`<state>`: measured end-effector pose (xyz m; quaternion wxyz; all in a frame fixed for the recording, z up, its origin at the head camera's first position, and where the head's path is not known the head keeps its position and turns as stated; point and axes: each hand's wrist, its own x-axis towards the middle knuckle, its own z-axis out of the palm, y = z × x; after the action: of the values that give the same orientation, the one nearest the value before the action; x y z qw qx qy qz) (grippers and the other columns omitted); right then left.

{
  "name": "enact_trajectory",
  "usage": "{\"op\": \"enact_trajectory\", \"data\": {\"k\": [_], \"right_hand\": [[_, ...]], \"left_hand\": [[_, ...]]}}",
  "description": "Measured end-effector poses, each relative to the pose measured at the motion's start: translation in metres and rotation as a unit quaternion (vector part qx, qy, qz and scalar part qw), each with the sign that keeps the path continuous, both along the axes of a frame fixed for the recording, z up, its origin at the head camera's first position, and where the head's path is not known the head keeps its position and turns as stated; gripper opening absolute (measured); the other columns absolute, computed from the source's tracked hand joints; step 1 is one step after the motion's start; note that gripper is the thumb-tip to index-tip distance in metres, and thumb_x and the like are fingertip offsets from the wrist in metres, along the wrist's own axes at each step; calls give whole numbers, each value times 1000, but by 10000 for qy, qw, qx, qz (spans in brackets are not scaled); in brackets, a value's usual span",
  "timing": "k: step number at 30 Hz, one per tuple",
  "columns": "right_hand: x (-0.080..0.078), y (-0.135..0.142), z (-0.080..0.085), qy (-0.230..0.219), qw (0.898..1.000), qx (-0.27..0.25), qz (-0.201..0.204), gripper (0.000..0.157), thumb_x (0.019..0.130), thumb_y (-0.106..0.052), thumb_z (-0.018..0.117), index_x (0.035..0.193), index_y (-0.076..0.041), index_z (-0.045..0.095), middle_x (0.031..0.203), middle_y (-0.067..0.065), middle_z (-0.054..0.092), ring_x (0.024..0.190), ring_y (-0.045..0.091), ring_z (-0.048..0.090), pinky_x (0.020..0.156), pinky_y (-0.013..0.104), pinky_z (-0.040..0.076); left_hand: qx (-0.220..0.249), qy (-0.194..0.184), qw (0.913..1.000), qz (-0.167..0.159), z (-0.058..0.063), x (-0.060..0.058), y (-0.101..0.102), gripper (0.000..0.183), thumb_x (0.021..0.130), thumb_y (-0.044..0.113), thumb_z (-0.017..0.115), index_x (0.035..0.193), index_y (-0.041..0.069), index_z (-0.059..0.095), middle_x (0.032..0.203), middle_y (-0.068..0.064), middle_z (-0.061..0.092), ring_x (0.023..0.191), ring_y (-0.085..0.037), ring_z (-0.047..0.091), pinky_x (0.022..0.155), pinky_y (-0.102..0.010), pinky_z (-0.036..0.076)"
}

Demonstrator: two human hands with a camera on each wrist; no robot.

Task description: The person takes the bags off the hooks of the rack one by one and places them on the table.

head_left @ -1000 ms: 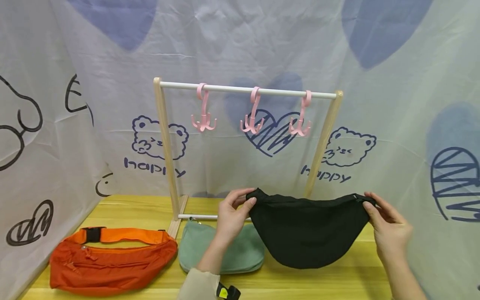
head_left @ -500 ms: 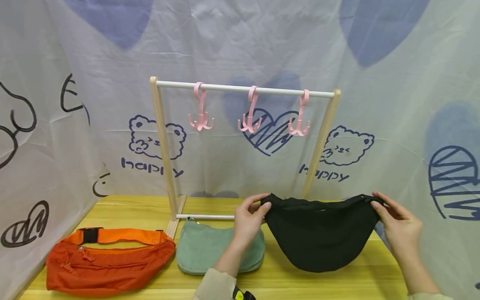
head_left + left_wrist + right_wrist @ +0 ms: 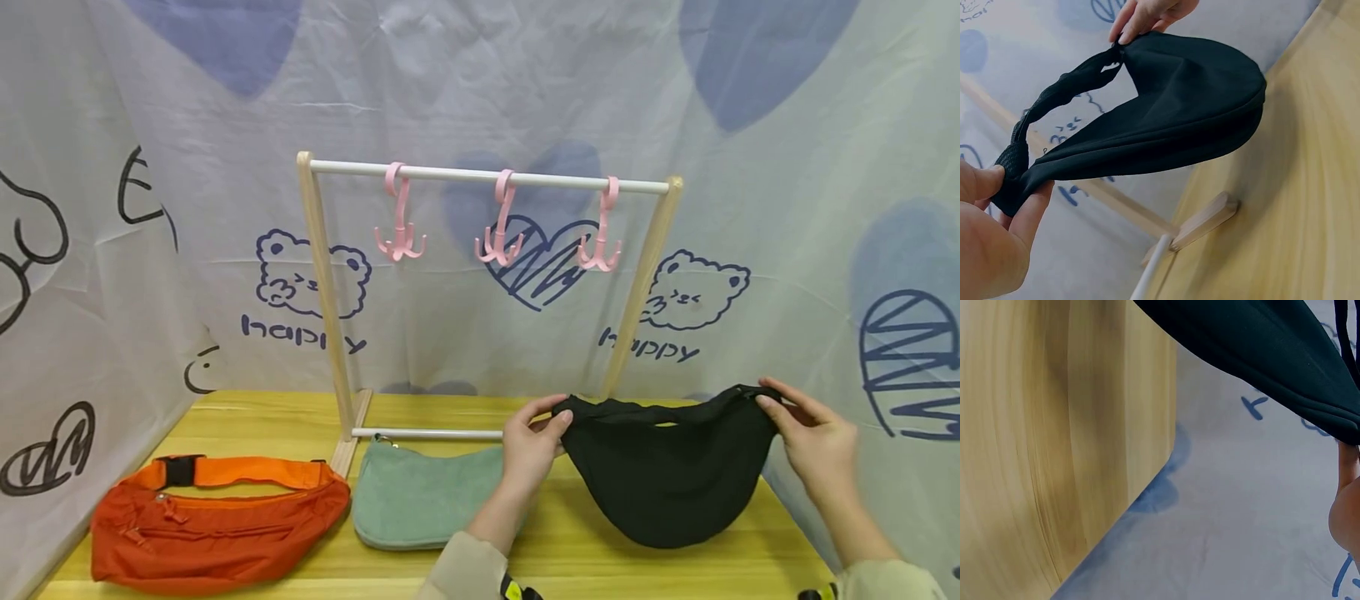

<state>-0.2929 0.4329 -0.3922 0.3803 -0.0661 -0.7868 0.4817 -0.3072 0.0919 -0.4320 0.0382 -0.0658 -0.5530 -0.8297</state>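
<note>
A black crescent-shaped waist bag [image 3: 667, 475] is stretched between my two hands above the right part of the table. My left hand [image 3: 531, 446] pinches its left top corner between thumb and fingers. At the opposite top corner, my right hand [image 3: 817, 442] pinches the fabric the same way. In the left wrist view the black bag [image 3: 1179, 106] shows its strap lying along the top, with a gap between strap and body. Only a thumb-side part of the right hand [image 3: 1346, 512] appears in the right wrist view.
Behind stands a wooden rack with a white rail [image 3: 457, 174] carrying three pink hooks, among them the middle hook [image 3: 501, 225]. An orange waist bag [image 3: 217, 525] lies at the left of the wooden table [image 3: 255, 417]. A green pouch [image 3: 427, 496] lies beside it, partly behind my left forearm.
Both hands have moved right and slightly down with the black waist bag. More of the green pouch shows now. A gap has opened between the strap and the bag's top edge.
</note>
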Motion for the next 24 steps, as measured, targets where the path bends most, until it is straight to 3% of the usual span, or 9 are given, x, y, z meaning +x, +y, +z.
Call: {"op": "enact_trajectory", "data": {"k": [8, 14, 16, 18, 21, 24], "right_hand": [[-6, 17, -1, -269, 9977, 591, -184, 29, 91, -12, 82, 119, -7, 79, 85, -42, 64, 71, -18, 60, 53, 6, 39], [-14, 31, -4, -351, 9886, 1423, -340, 27, 92, -12, 81, 117, -3, 78, 76, -46, 55, 67, -23, 52, 53, 7, 39], [-17, 36, -7, -416, 9836, 1708, -408, 27, 92, -11, 81, 117, -2, 78, 77, -32, 66, 67, -25, 49, 54, 7, 39], [-20, 41, -10, -502, 9784, 1947, -475, 27, 92, -10, 80, 117, -1, 77, 81, -9, 76, 68, -27, 45, 54, 8, 39], [-24, 46, -16, -613, 9721, 2200, -528, 26, 93, -10, 79, 117, 0, 77, 98, 25, 76, 70, -30, 39, 55, 8, 38], [-26, 49, -21, -624, 9691, 2329, -525, 25, 92, -8, 79, 116, 0, 77, 103, 30, 74, 71, -32, 36, 53, 10, 38]], "left_hand": [[96, -237, 9993, 270, -9, -5, 26, 22, 94, 2, 75, 116, 3, 77, 111, -12, 71, 85, -17, 71, 67, -30, 61], [176, -232, 9995, 92, -15, -6, 43, 23, 93, -1, 75, 116, 1, 77, 109, -11, 70, 85, -16, 70, 68, -34, 62], [124, -231, 9996, 39, -18, -7, 47, 22, 93, -1, 75, 115, 2, 77, 108, -10, 70, 84, -16, 69, 69, -35, 62], [18, -199, 9998, 60, -20, -8, 52, 21, 93, 0, 75, 114, 3, 78, 107, -9, 70, 83, -15, 68, 69, -35, 63], [-178, -115, 9996, 163, -23, -12, 56, 21, 92, -1, 76, 113, 5, 79, 107, -8, 70, 83, -14, 68, 69, -32, 62], [-431, -41, 9986, 305, -25, -17, 59, 22, 91, -1, 77, 111, 6, 79, 108, -6, 71, 84, -13, 68, 69, -30, 61]]}}
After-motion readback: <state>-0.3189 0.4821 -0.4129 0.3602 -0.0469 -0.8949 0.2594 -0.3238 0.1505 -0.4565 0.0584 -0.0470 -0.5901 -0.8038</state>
